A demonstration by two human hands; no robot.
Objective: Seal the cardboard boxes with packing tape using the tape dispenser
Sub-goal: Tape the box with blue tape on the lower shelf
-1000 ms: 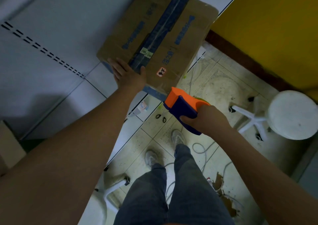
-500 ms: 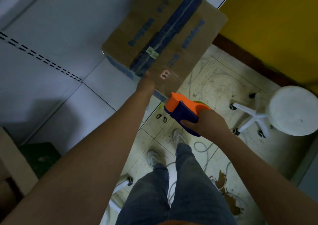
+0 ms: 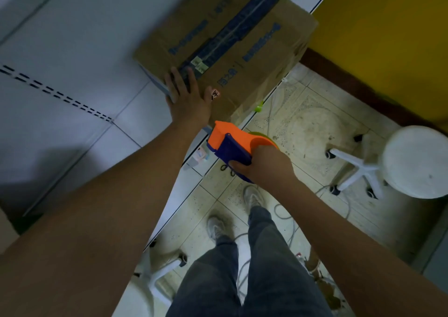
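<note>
The cardboard box (image 3: 228, 47) sat on the white table (image 3: 72, 74), its near corner jutting past the table's edge over the tiled floor (image 3: 303, 127). Blue printing ran across its top in two lines, too blurred to read, and a dark strip of tape (image 3: 232, 29) ran down the middle seam with a small pale label (image 3: 200, 64) stuck on it — the label's marks could not be made out. Close to the near corner was a little pinkish sticker (image 3: 214, 94) with black characters on it, partly covered and not legible.

The left hand (image 3: 188, 98) lay flat on the box's near end, fingers straight and spread, the fingertips resting over the end of the dark strip and the thumb touching the sticker. The right hand (image 3: 263, 162) gripped the handle of the tape dispenser (image 3: 232, 142) — orange body, blue front part — with fingers curled round it. The dispenser was held just below the box's near corner, off the table's edge, its orange nose pointing toward the left wrist and not touching the cardboard.

A white round stool (image 3: 417, 161) stood on the floor to the right, beside a yellow wall (image 3: 388, 25).
</note>
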